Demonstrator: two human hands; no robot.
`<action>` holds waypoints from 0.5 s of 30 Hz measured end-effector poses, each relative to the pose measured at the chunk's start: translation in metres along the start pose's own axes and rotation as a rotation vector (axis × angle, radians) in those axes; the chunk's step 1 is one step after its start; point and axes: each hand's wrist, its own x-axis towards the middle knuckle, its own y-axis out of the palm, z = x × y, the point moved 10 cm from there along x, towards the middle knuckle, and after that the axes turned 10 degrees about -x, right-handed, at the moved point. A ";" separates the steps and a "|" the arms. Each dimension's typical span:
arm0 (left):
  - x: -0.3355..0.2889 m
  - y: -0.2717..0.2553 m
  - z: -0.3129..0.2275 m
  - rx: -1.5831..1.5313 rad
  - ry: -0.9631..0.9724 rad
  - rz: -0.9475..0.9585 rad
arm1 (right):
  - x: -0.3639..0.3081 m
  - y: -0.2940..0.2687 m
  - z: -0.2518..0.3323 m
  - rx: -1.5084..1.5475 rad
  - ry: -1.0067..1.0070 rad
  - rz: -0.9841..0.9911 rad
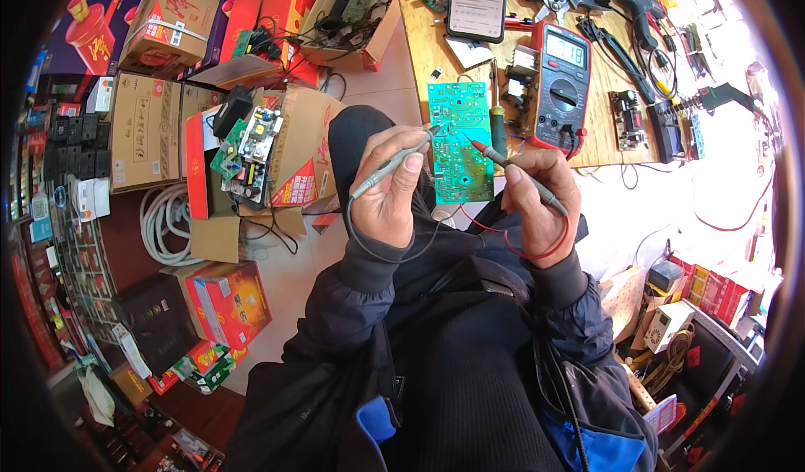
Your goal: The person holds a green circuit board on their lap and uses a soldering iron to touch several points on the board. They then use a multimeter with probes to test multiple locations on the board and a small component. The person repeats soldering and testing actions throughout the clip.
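Note:
A green circuit board [463, 166] lies solder side up at the table's near edge, between my two hands. My left hand [387, 178] is closed on a grey test probe with a black lead [391, 167], its tip at the board's upper left part. In my right hand [543, 199] is a grey test probe with a red lead [524, 177]. Its tip points at the middle of the board; whether it touches I cannot tell. Beyond my right hand lies a red and grey multimeter [562, 86] with a lit display. A green-handled screwdriver [498, 124] lies beside the board.
A phone [476, 2] rests at the far side of the wooden table [428, 44]. Pliers [616, 49], a glue gun [636, 7] and a small circuit board [627, 120] are to the right. Cardboard boxes [147, 128] and a coiled grey cable [165, 229] fill the left side.

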 end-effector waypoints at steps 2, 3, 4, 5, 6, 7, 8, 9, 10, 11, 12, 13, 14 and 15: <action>0.001 0.001 0.000 0.014 -0.001 0.003 | 0.000 0.000 -0.001 0.002 0.006 -0.004; 0.002 0.002 0.000 0.020 -0.001 0.004 | -0.001 0.000 -0.001 -0.003 0.000 -0.004; 0.002 0.002 0.000 0.023 -0.004 0.003 | -0.001 -0.001 -0.001 -0.005 0.002 -0.006; 0.002 0.002 0.000 0.035 0.000 0.006 | -0.001 -0.001 -0.001 -0.007 0.004 -0.008; 0.002 0.003 0.000 0.045 0.002 0.008 | -0.001 -0.001 -0.002 -0.007 0.007 -0.008; 0.002 0.003 0.000 0.051 0.004 0.010 | -0.002 -0.001 -0.002 -0.008 0.010 -0.008; 0.001 0.003 0.001 0.055 0.001 0.008 | -0.002 -0.001 -0.002 -0.008 0.013 -0.007; 0.001 0.003 0.001 0.055 -0.003 0.007 | -0.002 -0.001 -0.002 -0.005 0.015 -0.007; 0.001 0.004 0.001 0.051 -0.006 0.006 | -0.002 -0.001 -0.003 -0.002 0.017 -0.006; 0.001 0.004 0.001 0.056 -0.005 0.004 | -0.002 -0.001 -0.004 0.003 0.026 -0.009; 0.001 0.004 0.001 0.056 -0.003 0.002 | -0.001 -0.001 -0.003 0.000 0.016 -0.007; 0.000 0.004 0.001 0.053 -0.002 0.000 | -0.001 -0.001 -0.002 -0.001 0.013 -0.008; 0.000 0.004 0.001 0.048 -0.005 -0.002 | -0.001 -0.001 -0.003 0.000 0.019 -0.012; 0.000 0.004 0.002 0.039 -0.008 -0.004 | -0.001 0.000 -0.002 0.000 0.012 -0.008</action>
